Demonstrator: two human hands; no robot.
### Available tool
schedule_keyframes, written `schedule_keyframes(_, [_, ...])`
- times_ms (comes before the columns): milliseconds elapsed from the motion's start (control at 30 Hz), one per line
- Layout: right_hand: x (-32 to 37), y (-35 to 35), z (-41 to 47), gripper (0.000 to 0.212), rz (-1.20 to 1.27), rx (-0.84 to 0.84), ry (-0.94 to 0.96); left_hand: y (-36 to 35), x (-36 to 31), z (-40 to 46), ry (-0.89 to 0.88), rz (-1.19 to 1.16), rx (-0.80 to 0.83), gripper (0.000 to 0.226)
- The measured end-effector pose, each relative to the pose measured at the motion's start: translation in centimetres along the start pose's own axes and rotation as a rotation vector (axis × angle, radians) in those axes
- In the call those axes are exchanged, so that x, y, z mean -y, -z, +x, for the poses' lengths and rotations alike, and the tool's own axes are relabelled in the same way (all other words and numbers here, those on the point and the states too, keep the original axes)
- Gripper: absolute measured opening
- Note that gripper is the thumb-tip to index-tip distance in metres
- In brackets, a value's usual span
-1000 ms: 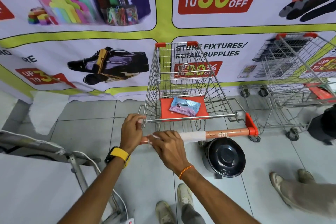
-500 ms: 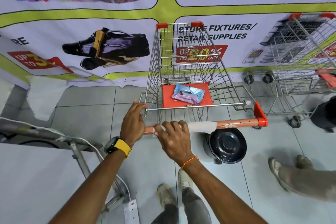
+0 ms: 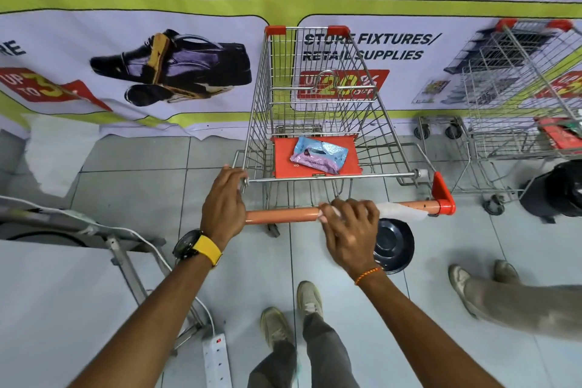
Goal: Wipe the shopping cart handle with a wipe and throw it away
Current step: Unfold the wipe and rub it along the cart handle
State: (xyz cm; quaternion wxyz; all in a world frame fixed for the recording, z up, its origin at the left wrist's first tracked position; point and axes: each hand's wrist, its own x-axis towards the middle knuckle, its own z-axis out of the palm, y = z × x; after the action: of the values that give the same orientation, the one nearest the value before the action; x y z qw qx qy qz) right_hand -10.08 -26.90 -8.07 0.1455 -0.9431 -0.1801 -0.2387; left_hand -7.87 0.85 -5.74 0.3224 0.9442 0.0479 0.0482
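I have the right hand (image 3: 348,228) wrapped over the round orange handle (image 3: 280,215) of the wire shopping cart (image 3: 318,104), pressing the thin white wipe (image 3: 400,210) around the bar just right of its middle; the left hand (image 3: 225,201) is closed on the handle's left end, steadying the cart. To wipe well I'd keep the damp sheet fully encircling the smooth tube and drag evenly toward the red plastic end cap (image 3: 442,195). A glossy black bin (image 3: 393,244) sits on the floor just beneath the handle
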Motion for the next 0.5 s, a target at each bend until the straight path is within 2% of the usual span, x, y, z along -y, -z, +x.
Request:
schedule_keyframes(267, [10.2,-2.4,2.2,0.019,0.118,0.021,0.091,0.7,-0.5,0.0,-0.004,0.064,0.045,0.043])
schedule_keyframes(367, [8.6,-1.8,2.1,0.020,0.124,0.037,0.096,1.0,-0.4,0.2,-0.043,0.123,0.060,0.038])
schedule_keyframes(500, [1.2,1.1,0.8,0.020,0.082,0.025,0.008,0.9,-0.2,0.3,-0.085,0.200,0.095,0.040])
